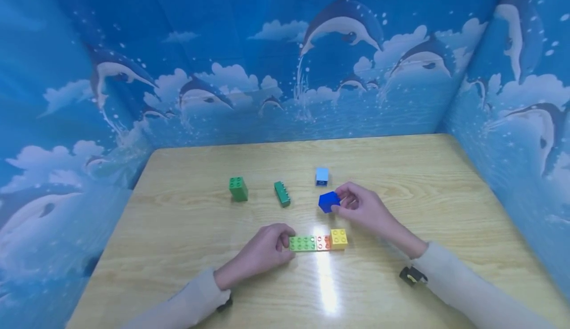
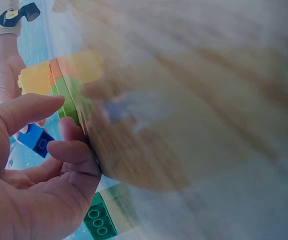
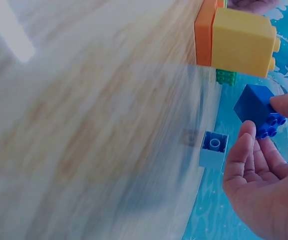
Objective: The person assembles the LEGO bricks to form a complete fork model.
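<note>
One table [image 1: 178,215]. Left hand [image 1: 262,250] curls thumb and fingers about the nine o'clock end of the row [image 1: 303,243]; right hand [image 1: 368,209] pinches the blue block [image 1: 328,202]. Row has yellow block [image 1: 339,239] at three o'clock. Tall green block [image 1: 239,190] at row's ten o'clock. Blue block hangs at twelve o'clock of yellow block; likely light, stiff, slightly slick, hard to break. Best hold: flat opposite sides, studs [image 3: 272,121] clear.

I see left hand [image 2: 49,172], fingers curled at end of light green brick [image 2: 67,102]; orange brick [image 2: 57,69], yellow brick [image 2: 35,78] beyond; right hand [image 2: 6,72] holding blue brick [image 2: 34,140]; dark green brick [image 2: 100,220] below.
</note>
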The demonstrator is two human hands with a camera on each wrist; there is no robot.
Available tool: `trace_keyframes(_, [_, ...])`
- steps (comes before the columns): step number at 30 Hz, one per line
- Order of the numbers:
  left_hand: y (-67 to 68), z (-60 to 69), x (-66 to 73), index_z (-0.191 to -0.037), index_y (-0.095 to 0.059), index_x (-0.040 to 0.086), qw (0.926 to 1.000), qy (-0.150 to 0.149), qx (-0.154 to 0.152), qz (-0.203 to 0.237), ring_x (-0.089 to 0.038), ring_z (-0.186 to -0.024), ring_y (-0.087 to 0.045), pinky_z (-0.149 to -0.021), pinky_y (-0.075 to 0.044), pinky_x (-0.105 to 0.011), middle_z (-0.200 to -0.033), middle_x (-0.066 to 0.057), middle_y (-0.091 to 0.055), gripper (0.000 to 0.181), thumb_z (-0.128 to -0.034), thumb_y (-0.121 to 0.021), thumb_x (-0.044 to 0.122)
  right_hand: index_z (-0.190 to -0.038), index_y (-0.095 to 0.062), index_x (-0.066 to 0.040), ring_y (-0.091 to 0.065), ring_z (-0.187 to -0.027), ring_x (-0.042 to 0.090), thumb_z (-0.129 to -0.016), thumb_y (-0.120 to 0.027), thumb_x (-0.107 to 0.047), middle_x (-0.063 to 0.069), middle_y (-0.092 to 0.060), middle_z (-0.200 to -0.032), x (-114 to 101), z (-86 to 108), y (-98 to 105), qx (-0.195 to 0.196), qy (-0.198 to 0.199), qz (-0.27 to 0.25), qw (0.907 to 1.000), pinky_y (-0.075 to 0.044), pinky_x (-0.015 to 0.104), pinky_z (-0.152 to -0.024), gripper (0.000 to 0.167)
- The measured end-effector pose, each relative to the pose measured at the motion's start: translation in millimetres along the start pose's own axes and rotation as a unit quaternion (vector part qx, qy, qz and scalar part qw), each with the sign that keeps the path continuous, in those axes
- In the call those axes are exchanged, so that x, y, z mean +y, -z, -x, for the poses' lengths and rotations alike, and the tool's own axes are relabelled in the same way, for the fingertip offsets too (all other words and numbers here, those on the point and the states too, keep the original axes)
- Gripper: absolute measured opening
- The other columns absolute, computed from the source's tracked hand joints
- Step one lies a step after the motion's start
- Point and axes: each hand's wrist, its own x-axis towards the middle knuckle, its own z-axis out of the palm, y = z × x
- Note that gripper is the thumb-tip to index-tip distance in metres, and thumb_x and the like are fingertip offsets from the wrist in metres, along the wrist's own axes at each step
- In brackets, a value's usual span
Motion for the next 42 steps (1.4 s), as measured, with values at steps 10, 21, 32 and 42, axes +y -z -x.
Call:
trace_keyframes(10, [-1.4, 0.1, -0.3, -0.129, -0.071, -0.002, 1.0, 0.002, 0.002, -0.006, -0.013, -0.076, -0.06, -0.065, -0.055, -0.026, -0.091, 0.004, -0.065, 0.048, -0.0854, -0.089, 0.004, -0.124, -0.073, -0.004, -0.069, -0.093, 0.023, -0.094, -0.086, -0.012, 0.004, -0.073, -0.104, -10.3, 8.0, -8.1, -0.011, 0.018, -0.021, 0.9996, -0.062, 0.032, -0.082, 0.034])
trace_keyframes(21, [0.4, -2.6, 0.3, -0.13, -0.071, 0.0, 0.9999, 0.011, 0.0, -0.004, -0.013, -0.076, -0.061, -0.064, -0.054, -0.027, -0.091, 0.005, -0.065, 0.048, -0.0846, -0.088, 0.002, -0.124, -0.078, -0.014, -0.066, -0.098, 0.02, -0.092, -0.089, -0.016, -0.007, -0.071, -0.106, -19.3, 18.9, -16.1, -0.034, 0.06, 0.012, 0.9975, -0.061, 0.035, -0.085, 0.034])
trace_keyframes(32, [3.8, -0.9, -3.6, -0.125, -0.073, -0.002, 0.9999, -0.012, 0.008, -0.007, -0.01, -0.078, -0.062, -0.07, -0.057, -0.025, -0.089, 0.006, -0.066, 0.041, -0.0854, -0.085, -0.002, -0.124, -0.077, -0.016, -0.068, -0.108, 0.026, -0.089, -0.09, -0.016, -0.009, -0.071, -0.114, -26.6, 35.9, -29.8, -0.056, 0.101, 0.072, 0.9906, -0.06, 0.052, -0.095, 0.037])
trace_keyframes(42, [1.3, -4.0, -0.7, -0.123, -0.074, -0.001, 0.9999, -0.004, 0.006, -0.015, -0.011, -0.076, -0.062, -0.069, -0.057, -0.026, -0.086, 0.008, -0.066, 0.04, -0.0855, -0.087, 0.002, -0.122, -0.079, -0.02, -0.063, -0.109, 0.016, -0.089, -0.092, -0.021, -0.014, -0.07, -0.113, -27.8, 41.9, -31.5, -0.059, 0.1, 0.13, 0.9846, -0.056, 0.039, -0.092, 0.035])
